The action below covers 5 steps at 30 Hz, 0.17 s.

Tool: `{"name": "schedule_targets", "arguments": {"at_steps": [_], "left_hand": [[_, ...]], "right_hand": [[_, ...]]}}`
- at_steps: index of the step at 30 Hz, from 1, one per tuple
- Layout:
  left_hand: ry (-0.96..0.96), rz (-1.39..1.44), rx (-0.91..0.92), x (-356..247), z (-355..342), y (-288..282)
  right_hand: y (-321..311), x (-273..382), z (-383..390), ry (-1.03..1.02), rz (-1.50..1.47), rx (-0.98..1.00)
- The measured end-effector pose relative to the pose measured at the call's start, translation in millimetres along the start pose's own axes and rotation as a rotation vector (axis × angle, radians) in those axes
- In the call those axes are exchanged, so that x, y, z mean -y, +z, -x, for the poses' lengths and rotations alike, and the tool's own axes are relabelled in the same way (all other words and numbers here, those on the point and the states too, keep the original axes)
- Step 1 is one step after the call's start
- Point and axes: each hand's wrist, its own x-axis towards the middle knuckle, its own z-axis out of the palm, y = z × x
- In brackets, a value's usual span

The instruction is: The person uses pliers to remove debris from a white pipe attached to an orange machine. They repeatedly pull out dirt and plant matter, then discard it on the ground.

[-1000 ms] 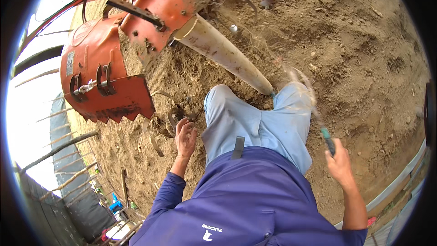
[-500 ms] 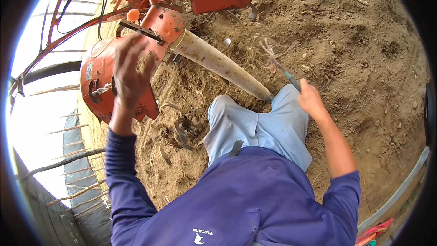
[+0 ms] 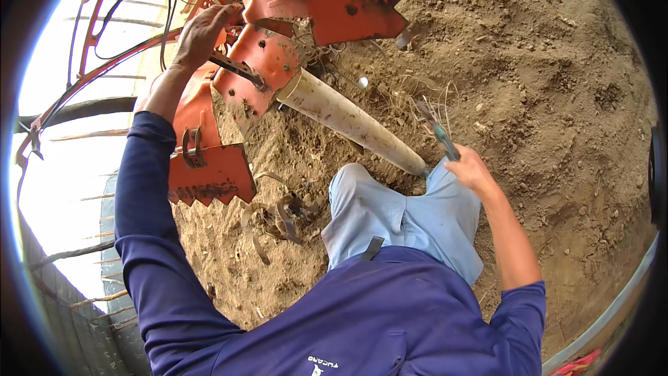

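Note:
My left hand [image 3: 203,33] reaches up to the red machine [image 3: 263,63], its fingers curled over the top beside a dark slotted bar [image 3: 238,69]. What lies under the fingers is hidden. Level with my right knee, my right hand [image 3: 473,167] is closed round the teal handles of a pair of pliers [image 3: 440,132]. The pliers' jaws point up and left over the soil, beside thin dry stalks or wires. A long dirty pale pipe [image 3: 358,122] slants from the machine to between my knees.
Two red toothed metal panels [image 3: 358,3] [image 3: 212,177] hang on the machine. Bent metal strips [image 3: 275,223] lie on the loose soil [image 3: 543,90] left of my legs. Dark cables [image 3: 167,14] and a red frame rise at upper left. A pink-red object [image 3: 576,363] sits at lower right.
My left hand has moved up from in front of the machine onto its top. The lower red panel appears turned, showing more of its teeth. The pliers have tilted slightly in my right hand.

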Motion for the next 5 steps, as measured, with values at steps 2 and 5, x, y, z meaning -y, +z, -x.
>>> {"name": "schedule_targets", "arguments": {"at_steps": [2,5], "left_hand": [[-0.072,0.1,0.008,6.6,2.1,2.8],[-0.081,0.021,0.072,17.4,4.7,8.6]], "right_hand": [[15.6,34.1,-25.9,-0.092,-0.092,0.052],[36.2,85.4,-90.3,-0.01,-0.045,0.162]]}}
